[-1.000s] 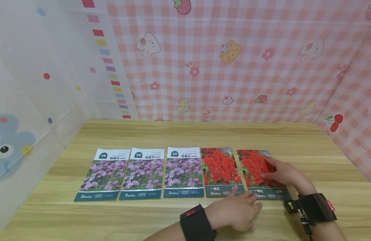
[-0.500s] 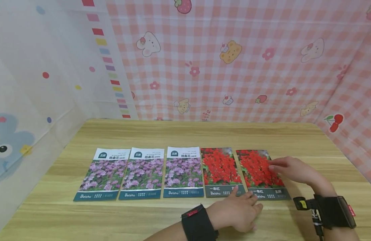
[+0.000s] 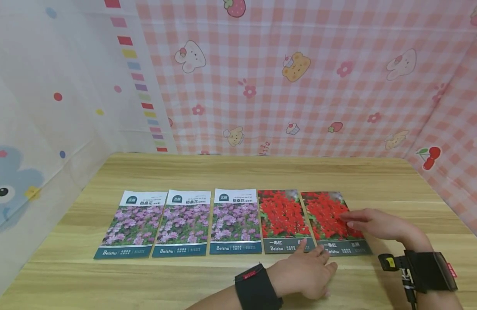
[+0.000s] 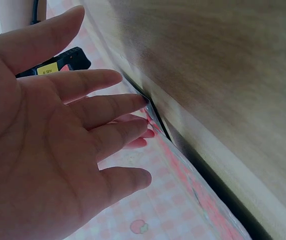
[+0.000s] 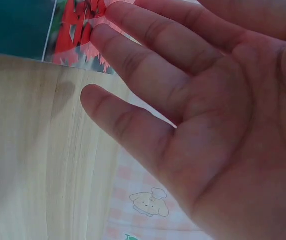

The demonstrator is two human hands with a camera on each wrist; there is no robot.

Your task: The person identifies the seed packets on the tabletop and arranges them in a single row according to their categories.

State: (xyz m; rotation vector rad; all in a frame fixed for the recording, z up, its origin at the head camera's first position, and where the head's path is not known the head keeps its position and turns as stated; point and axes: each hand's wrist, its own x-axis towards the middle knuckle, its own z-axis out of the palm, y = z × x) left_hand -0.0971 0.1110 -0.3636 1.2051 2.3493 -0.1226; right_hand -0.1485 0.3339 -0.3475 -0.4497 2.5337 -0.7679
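Observation:
Flower seed packets lie in a row. The rightmost red-flower packet (image 3: 327, 215) has the fingertips of my right hand (image 3: 385, 224) on its right side. In the right wrist view, the fingers of that hand (image 5: 198, 100) stretch out nearly straight over the packet's edge. To its left lies another red-flower packet (image 3: 283, 213). My left hand (image 3: 306, 273) spreads its fingers at the lower edges of both red packets; the left wrist view shows its palm (image 4: 47, 145) bare, with fingertips at the table surface.
Three purple-flower packets, the left one (image 3: 133, 226), the middle one (image 3: 184, 224) and the right one (image 3: 236, 221), continue the row on the wooden table (image 3: 145, 284). A pink checked cloth (image 3: 319, 99) hangs behind, and a white cloth (image 3: 68, 56) at the left.
My right hand has drawn back to the packet's right side, its thumb now off the middle of the flowers. The rightmost packet has shifted slightly left. My left hand has hardly moved.

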